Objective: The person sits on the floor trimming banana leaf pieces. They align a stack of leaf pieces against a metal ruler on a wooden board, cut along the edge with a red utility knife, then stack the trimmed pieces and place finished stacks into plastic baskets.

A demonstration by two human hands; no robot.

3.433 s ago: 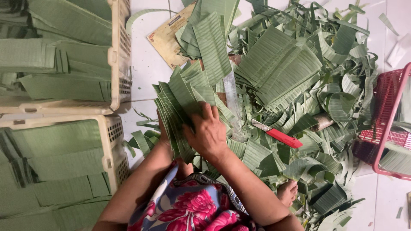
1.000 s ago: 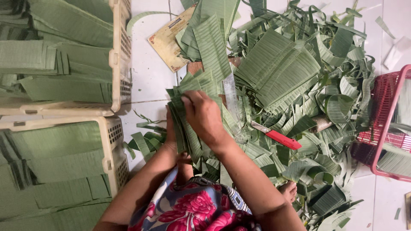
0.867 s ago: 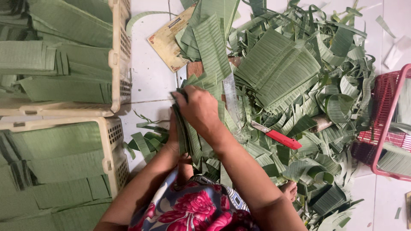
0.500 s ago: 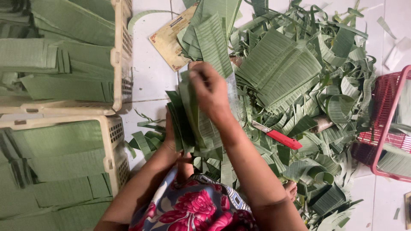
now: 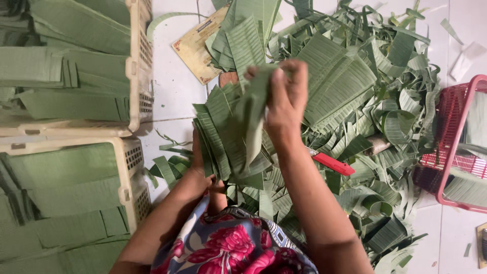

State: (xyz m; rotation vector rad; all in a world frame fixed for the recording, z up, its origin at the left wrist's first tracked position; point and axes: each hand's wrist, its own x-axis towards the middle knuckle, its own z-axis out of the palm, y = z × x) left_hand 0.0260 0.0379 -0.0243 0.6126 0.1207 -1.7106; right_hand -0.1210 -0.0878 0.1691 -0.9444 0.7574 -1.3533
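Left hand (image 5: 199,161) grips the stacked leaf pieces (image 5: 223,137); right hand (image 5: 285,99) pinches one strip (image 5: 256,109). Crates (image 5: 136,66) hold finished stacks; loose leaves (image 5: 355,91) remain.

Green leaf stack (image 5: 228,137); cream crates (image 5: 134,61); red basket (image 5: 449,147).

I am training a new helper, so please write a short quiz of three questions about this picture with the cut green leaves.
1. True or false: the right hand lifts one leaf piece above the leaf stack.
2. Which hand grips the leaf stack from below?
A. left hand
B. right hand
C. neither
3. What colour is the knife handle lying on the leaf scraps?

Key
1. True.
2. A.
3. Red.
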